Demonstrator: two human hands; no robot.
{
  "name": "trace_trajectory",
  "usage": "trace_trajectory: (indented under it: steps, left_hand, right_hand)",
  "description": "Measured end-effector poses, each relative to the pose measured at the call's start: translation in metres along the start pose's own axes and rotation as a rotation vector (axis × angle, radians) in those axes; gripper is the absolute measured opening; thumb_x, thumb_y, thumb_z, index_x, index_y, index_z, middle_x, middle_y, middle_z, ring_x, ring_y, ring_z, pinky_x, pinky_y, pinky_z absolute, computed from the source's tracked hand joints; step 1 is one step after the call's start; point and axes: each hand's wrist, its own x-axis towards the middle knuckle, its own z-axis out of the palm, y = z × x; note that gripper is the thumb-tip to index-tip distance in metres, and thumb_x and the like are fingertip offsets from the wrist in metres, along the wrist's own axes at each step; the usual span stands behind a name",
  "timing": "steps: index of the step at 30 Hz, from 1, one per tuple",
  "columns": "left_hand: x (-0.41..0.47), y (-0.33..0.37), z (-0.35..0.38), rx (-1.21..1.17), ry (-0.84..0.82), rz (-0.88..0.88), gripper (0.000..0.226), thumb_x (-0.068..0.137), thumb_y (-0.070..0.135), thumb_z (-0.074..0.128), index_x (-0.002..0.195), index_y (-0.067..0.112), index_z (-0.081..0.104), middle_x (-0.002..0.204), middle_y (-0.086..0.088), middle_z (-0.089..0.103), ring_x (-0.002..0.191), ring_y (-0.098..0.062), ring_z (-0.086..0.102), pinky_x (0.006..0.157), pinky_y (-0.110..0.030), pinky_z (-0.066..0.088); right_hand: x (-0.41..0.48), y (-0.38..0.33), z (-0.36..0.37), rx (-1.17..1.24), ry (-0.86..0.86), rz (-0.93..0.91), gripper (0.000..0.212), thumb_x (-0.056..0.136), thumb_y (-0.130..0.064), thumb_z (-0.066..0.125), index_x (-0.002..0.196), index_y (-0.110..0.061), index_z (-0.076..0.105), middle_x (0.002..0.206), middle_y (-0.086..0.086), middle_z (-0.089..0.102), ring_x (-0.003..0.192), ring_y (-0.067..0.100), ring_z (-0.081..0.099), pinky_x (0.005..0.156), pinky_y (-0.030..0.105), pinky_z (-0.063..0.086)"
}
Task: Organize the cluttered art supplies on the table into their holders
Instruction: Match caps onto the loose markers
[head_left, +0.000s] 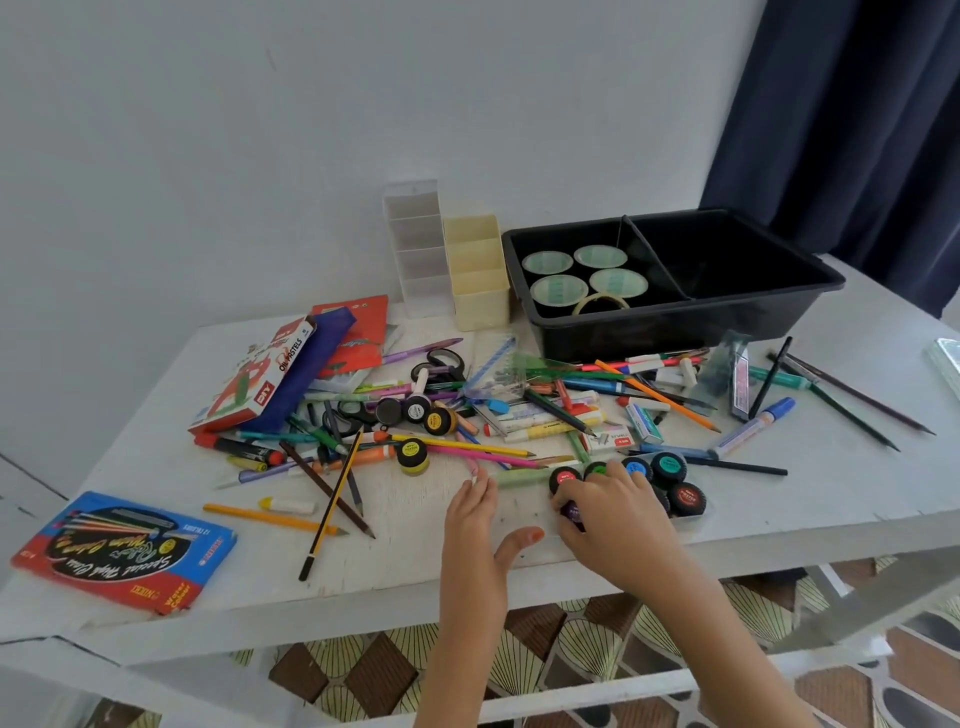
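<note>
While the right grip (608, 514) is grasping a purple-lidded pot (573, 512) at the near edge of the cluster, the paint pots (670, 480) are sitting at the front right of the desk (415, 566), lids up and touching one another, with red, green, blue and teal caps showing. Handling, as judged: small, stiff and light, probably carrying liquid paint, so each is calling for a pinch across the ribbed black lid and upright carriage. The left grip (475, 525) is lying released on the bare desk just beside, fingers straight, thumb spread, holding nothing. A green stick (519, 475) is lying against the cluster's far left side. Three stray pots, one yellow (413, 454), are sitting further left among crossed pencils, pens and scissors (441, 361). Beyond the heap, a clear divided holder (421, 249) and a cream holder (480, 291) are standing side by side against the wall, and a black tray (810, 280) is holding tape rolls (558, 288) in its left compartment. The pencil heap is lying between the pots and every holder, so a lifted carry is looking safer than a slide. A water colour box (124, 553) is lying well apart at the front left.
</note>
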Motion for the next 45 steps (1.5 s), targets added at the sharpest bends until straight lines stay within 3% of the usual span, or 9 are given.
trace_trajectory:
  steps: [9, 14, 19, 22, 27, 32, 35, 40, 45]
  left_hand:
    - [0.001, 0.002, -0.002, 0.060, -0.033, 0.002, 0.081, 0.082, 0.041, 0.058, 0.146, 0.008, 0.021, 0.155, 0.004, 0.016, 0.143, -0.009, 0.011, 0.104, -0.008, 0.003]
    - [-0.004, 0.005, -0.006, 0.036, -0.041, -0.021, 0.106, 0.059, 0.070, 0.021, 0.147, 0.010, 0.018, 0.149, 0.014, 0.011, 0.144, -0.009, 0.009, 0.106, -0.009, 0.004]
    - [-0.003, -0.001, -0.005, 0.078, -0.046, -0.026, 0.121, 0.054, 0.088, 0.003, 0.148, 0.013, 0.013, 0.149, 0.016, 0.004, 0.142, -0.005, 0.002, 0.107, -0.011, 0.001]
    - [-0.003, -0.005, -0.007, 0.097, -0.089, 0.030, 0.091, 0.073, 0.070, 0.020, 0.148, 0.018, 0.015, 0.149, 0.016, 0.000, 0.141, -0.002, -0.004, 0.115, -0.021, -0.001]
    - [0.001, -0.005, -0.018, -0.098, 0.142, -0.039, 0.042, 0.098, 0.035, 0.039, 0.138, 0.024, 0.043, 0.144, 0.012, 0.038, 0.136, -0.001, 0.025, 0.111, -0.012, 0.018]
    - [0.030, -0.020, -0.040, 0.050, 0.301, -0.064, 0.037, 0.096, 0.020, 0.047, 0.133, 0.018, 0.047, 0.132, 0.004, 0.048, 0.127, -0.012, 0.038, 0.090, -0.002, 0.019]
    - [0.046, -0.029, -0.049, 0.102, 0.334, -0.143, 0.038, 0.091, 0.018, 0.057, 0.129, 0.016, 0.050, 0.126, 0.001, 0.051, 0.124, -0.015, 0.041, 0.091, -0.011, 0.024]
    - [0.066, -0.044, -0.055, 0.183, 0.310, -0.244, 0.052, 0.083, 0.023, 0.068, 0.130, 0.016, 0.049, 0.125, -0.002, 0.049, 0.120, -0.019, 0.045, 0.099, -0.030, 0.037]
    - [0.076, -0.054, -0.049, 0.239, 0.325, -0.267, 0.047, 0.074, 0.024, 0.076, 0.117, 0.019, 0.057, 0.117, 0.000, 0.047, 0.111, -0.017, 0.049, 0.090, -0.026, 0.044]
  right_hand:
    - [0.009, -0.031, -0.006, -0.056, -0.116, 0.246, 0.024, 0.092, -0.016, 0.051, 0.116, -0.012, 0.053, 0.120, 0.010, 0.054, 0.116, 0.029, 0.039, 0.089, 0.031, 0.036]
    - [0.003, -0.051, -0.004, 0.055, -0.083, 0.387, 0.021, 0.090, -0.011, 0.057, 0.111, -0.010, 0.054, 0.135, 0.012, 0.029, 0.120, 0.030, 0.035, 0.091, 0.030, 0.040]
    - [0.008, -0.049, -0.005, 0.145, -0.007, 0.399, 0.021, 0.088, -0.014, 0.061, 0.108, -0.012, 0.054, 0.123, 0.006, 0.041, 0.110, 0.023, 0.046, 0.078, 0.029, 0.043]
    - [0.006, -0.037, -0.002, 0.209, 0.076, 0.356, 0.008, 0.090, -0.017, 0.057, 0.098, -0.015, 0.060, 0.112, 0.003, 0.052, 0.092, 0.018, 0.055, 0.072, 0.028, 0.050]
    - [0.012, -0.025, -0.017, 0.509, 0.449, 0.225, 0.008, 0.087, -0.025, 0.062, 0.084, -0.019, 0.060, 0.083, -0.008, 0.058, 0.071, 0.009, 0.053, 0.054, 0.022, 0.041]
    - [0.065, -0.049, -0.019, 0.692, 0.321, -0.035, 0.008, 0.084, -0.023, 0.067, 0.078, -0.020, 0.062, 0.063, -0.012, 0.058, 0.060, 0.004, 0.052, 0.057, 0.027, 0.047]
    - [0.099, -0.061, -0.010, 0.645, 0.225, -0.129, 0.003, 0.084, -0.017, 0.064, 0.085, -0.019, 0.064, 0.076, -0.007, 0.061, 0.066, 0.005, 0.052, 0.063, 0.027, 0.048]
    - [0.142, -0.069, 0.009, 0.380, 0.065, -0.300, 0.036, 0.087, -0.006, 0.056, 0.121, -0.020, 0.058, 0.116, 0.003, 0.050, 0.112, 0.018, 0.043, 0.089, 0.030, 0.042]
    - [0.159, -0.068, 0.021, 0.223, -0.027, -0.374, 0.044, 0.088, -0.004, 0.054, 0.127, -0.024, 0.050, 0.126, 0.002, 0.048, 0.119, 0.021, 0.036, 0.094, 0.031, 0.037]
